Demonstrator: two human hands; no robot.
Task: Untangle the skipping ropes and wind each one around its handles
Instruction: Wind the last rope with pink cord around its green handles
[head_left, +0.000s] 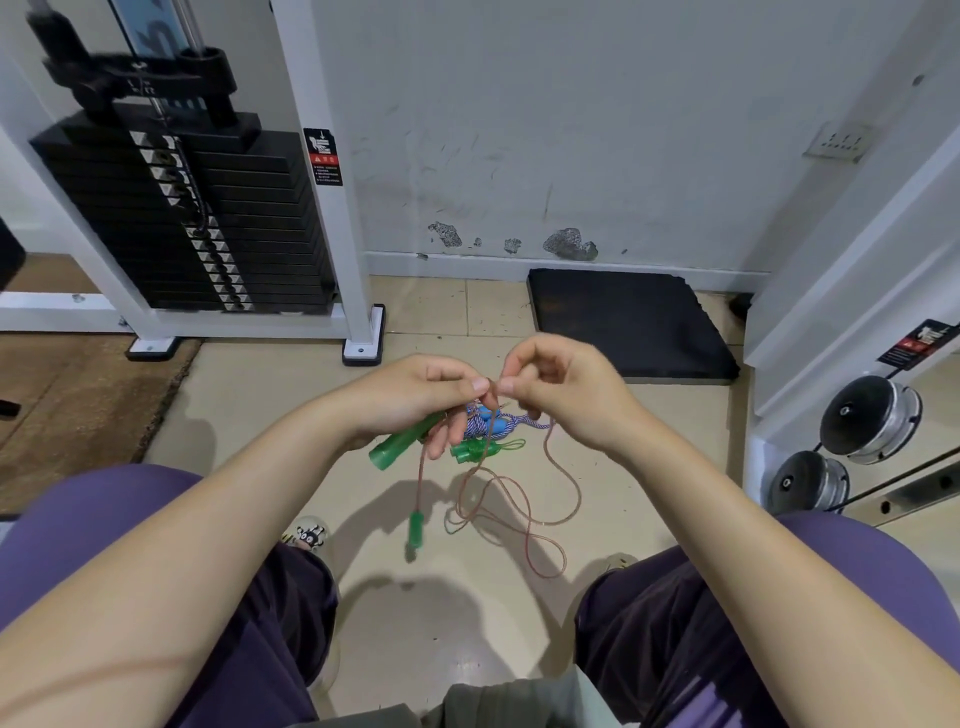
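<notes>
The task is judged to be at an early stage. No rope is seen wound around its handles, and the untangling is not finished.

The left hand (410, 400) is closed around a green handle (397, 446), which sticks out below the palm, and its thumb and forefinger pinch a thin reddish rope (519, 499) at the top. The right hand (566, 389) is held just beside it, with the fingers (511, 385) curled and pinching the same thin rope; the two thumbs almost touch. It seems that a knot or a crossing is being picked open between them, but the exact place is too small to be seen.

From the hands the reddish rope hangs down in several loose loops, which reach the floor (249, 415) between the person's feet. A second green handle (415, 529) hangs on one strand, under the left hand. Whether these loops are free from each other cannot be told.

On the floor, behind the hands, a heap is left: a blue and white braided rope (524, 422) with blue handles (493, 415), and beside it a green rope with its green handles (470, 451). These appear untouched and partly bundled together.

So, at most one rope is being separated. Still to be done, by this judgement: the reddish rope freed and wound, then the other two sorted and wound as well.
</notes>
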